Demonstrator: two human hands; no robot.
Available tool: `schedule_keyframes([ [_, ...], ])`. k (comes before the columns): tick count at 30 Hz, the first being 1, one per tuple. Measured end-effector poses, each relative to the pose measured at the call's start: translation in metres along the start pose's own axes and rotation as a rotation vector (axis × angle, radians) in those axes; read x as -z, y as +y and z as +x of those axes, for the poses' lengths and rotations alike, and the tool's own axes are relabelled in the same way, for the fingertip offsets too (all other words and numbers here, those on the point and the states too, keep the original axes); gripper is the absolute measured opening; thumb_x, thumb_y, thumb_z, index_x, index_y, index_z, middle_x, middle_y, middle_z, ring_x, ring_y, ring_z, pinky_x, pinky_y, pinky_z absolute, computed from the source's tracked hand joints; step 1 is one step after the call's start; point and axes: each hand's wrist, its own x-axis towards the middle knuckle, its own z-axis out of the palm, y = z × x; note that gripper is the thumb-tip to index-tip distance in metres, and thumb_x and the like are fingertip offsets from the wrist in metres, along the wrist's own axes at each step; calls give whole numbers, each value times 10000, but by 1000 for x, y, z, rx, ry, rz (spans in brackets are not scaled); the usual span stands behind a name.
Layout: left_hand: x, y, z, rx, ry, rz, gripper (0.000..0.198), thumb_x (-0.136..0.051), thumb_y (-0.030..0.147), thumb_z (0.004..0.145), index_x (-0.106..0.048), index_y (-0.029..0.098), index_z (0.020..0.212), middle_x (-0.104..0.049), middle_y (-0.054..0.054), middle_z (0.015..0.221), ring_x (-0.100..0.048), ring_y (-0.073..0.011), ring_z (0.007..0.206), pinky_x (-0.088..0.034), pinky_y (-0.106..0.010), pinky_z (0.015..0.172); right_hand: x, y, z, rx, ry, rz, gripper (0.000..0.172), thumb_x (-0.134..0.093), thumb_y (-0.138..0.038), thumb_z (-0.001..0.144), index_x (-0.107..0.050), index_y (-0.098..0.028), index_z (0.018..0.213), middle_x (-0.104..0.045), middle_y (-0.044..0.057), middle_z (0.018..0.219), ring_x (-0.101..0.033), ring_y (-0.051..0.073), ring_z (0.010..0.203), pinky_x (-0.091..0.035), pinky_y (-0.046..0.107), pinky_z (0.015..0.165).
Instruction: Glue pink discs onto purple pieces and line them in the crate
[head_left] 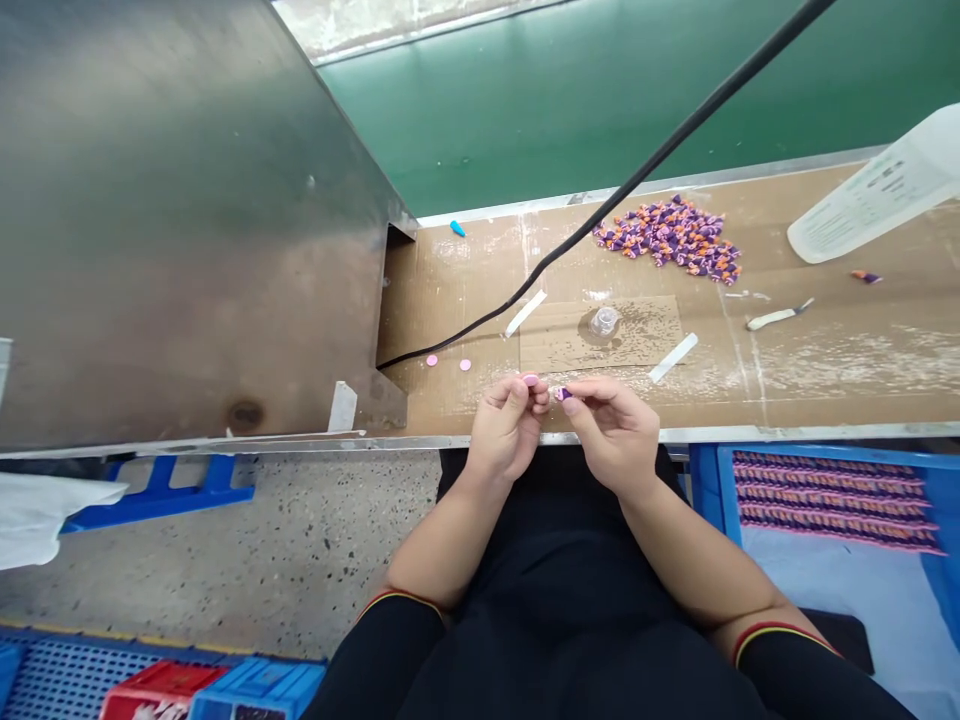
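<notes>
My left hand point(506, 428) pinches a small pink disc point(530, 380) between thumb and fingers. My right hand point(611, 435) grips a tiny purple piece point(562, 394) at its fingertips, close to the disc but apart from it. Both hands hover just over the front edge of the cardboard-covered bench point(465, 410). Two more pink discs point(465, 365) lie on the bench to the left. Farther back sits a heap of purple and orange pieces point(667, 238). Their exact shape is too small to tell.
A clear plastic cup point(604, 322) stands on a cardboard sheet point(570, 345). A white-handled tool point(776, 318), a blue piece point(457, 228) and a white bottle point(877, 190) lie about. A black cable point(600, 220) crosses above. A steel panel point(187, 220) fills the left; a blue crate point(832, 500) sits lower right.
</notes>
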Motion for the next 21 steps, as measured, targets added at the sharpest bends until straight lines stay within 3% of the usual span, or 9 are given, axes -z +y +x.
schedule_keyframes([
  [5,-6,0,-1,52,-5,-11,464,-1021,559,654,-789,186,804,-721,-6,710,-646,-89,627,-539,-194,591,-1,-2,-3,158,74,-123,84,-742,-257,984,-803,-296,1025,-828,47,961,-799,225,855,-696,367,688],
  [11,-8,2,-3,51,-2,-2,416,-1044,480,647,-842,187,863,-803,-47,838,-740,-117,753,-632,-213,741,0,-2,3,196,93,-289,111,-747,-257,967,-830,-328,984,-837,33,936,-802,248,835,-708,434,749],
  [21,-11,2,-9,-5,9,26,369,-1049,477,628,-858,212,799,-820,-50,810,-752,-122,708,-645,-211,714,2,1,1,317,63,-321,185,-769,-193,977,-846,-313,1095,-852,29,1008,-818,212,851,-712,360,757],
])
